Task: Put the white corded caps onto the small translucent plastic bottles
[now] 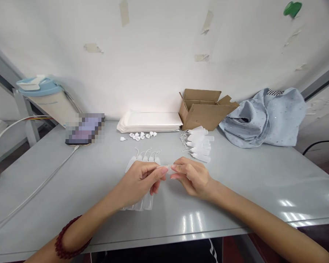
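Note:
My left hand (144, 179) is closed around a small translucent plastic squeeze bottle (169, 169), most of which is hidden by the fingers. The thumb and fingers of my right hand (193, 176) pinch its tip end, so both hands meet on it above the table. Behind and below my left hand lies a row of similar squeeze bottles (148, 202), with thin curled strips at their far ends. More squeeze bottles (201, 148) are heaped to the right, beyond my right hand. Several small white caps (142, 136), some with thin pins, lie farther back.
A stack of white sheets or sleeves (153, 122) and an open cardboard box (208, 113) stand along the wall. At the right is a light blue cloth bag (274, 120). A phone (84, 129) with a cable (44, 182) leans near a large tumbler (48, 98) on the left.

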`<state>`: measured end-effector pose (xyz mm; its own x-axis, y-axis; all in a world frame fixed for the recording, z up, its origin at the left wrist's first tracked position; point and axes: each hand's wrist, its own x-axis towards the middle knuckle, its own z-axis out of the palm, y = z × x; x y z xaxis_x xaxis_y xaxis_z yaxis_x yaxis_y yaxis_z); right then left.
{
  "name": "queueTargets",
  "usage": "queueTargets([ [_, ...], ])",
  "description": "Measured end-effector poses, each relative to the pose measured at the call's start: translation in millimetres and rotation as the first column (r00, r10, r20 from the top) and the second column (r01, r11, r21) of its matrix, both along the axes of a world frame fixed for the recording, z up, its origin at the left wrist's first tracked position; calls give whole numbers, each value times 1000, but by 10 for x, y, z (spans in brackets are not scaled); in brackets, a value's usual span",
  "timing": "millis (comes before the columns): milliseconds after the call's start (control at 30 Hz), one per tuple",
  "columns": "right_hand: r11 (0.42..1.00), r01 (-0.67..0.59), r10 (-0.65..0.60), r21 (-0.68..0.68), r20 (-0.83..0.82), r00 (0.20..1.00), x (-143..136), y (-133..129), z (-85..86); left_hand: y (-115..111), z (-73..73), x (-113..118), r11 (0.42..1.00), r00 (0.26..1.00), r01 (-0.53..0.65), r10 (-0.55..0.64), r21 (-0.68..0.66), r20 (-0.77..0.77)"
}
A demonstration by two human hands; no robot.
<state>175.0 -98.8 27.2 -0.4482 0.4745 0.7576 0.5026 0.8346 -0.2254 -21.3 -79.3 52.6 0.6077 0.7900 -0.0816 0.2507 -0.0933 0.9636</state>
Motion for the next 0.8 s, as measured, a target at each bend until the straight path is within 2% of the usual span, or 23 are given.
queueTargets([
  [67,982,-15,5,-186,-54,999,-11,-34,46,-15,0,-2,998,1000,-17,18,-62,17],
  [100,948,-28,-3,-318,-95,995,-17,-51,71,-21,0,-1,996,999,-29,31,-89,23],
  [167,817,-79,-27,-571,-174,984,-25,-78,112,-27,-2,6,992,998,-48,52,-117,27],
  [233,676,-147,-46,-722,-240,970,-27,-89,135,-24,-4,15,992,998,-46,50,-118,25],
  [367,494,-297,-89,-817,-387,918,-27,-75,138,-7,-17,25,992,998,-32,37,-125,41],
  [467,302,-447,-111,-842,-497,861,-37,-71,153,-15,-34,32,993,998,-25,30,-113,47],
  [500,255,-472,-116,-844,-511,852,-40,-76,164,-22,-40,38,995,999,-25,29,-92,42],
  [533,246,-467,-118,-850,-504,856,-41,-84,178,-27,-44,45,998,999,-26,28,-61,34],
  [567,284,-423,-117,-860,-469,875,-37,-94,195,-27,-48,51,999,999,-29,29,-23,22],
  [600,369,-339,-116,-865,-405,907,-25,-102,213,-18,-50,54,999,999,-34,34,20,3],
  [667,625,-94,-126,-775,-219,967,29,-101,252,43,-49,34,991,996,-63,69,119,-50],
  [733,849,140,-182,-509,-34,983,127,-58,286,171,-45,-45,961,978,-144,175,237,-114],
  [767,909,229,-236,-347,23,972,190,-18,299,259,-45,-111,928,954,-207,262,309,-147],
  [800,924,313,-305,-220,68,950,258,31,308,357,-47,-192,874,913,-278,369,398,-173],
])
